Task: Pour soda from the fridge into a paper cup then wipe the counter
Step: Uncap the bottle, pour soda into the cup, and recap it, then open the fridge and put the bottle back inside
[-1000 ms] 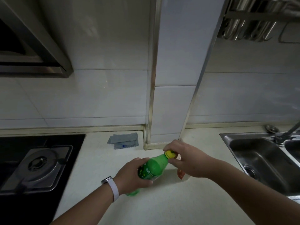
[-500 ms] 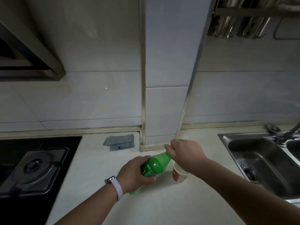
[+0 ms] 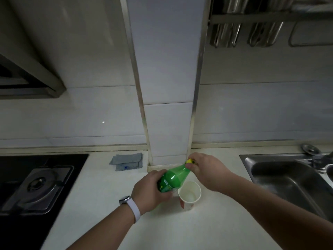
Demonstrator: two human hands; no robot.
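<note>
A green soda bottle [image 3: 173, 179] is tilted with its neck pointing up and to the right, above the white counter [image 3: 108, 204]. My left hand [image 3: 150, 191] grips the bottle's body. My right hand [image 3: 207, 170] pinches the yellow cap [image 3: 189, 161] at the neck. A white paper cup [image 3: 189, 194] with a red print stands upright on the counter just below and right of the bottle; its inside looks empty. A folded grey cloth [image 3: 127, 161] lies by the wall to the left of the tiled pillar.
A black gas stove [image 3: 36, 184] fills the left side of the counter. A steel sink [image 3: 292, 179] with a tap sits at the right. A range hood hangs at the upper left and a steel rack at the upper right.
The view shifted so the cup is now fully visible below the bottle. My right hand stays on the cap and has turned on it; the yellow cap shows again beside my fingers.
</note>
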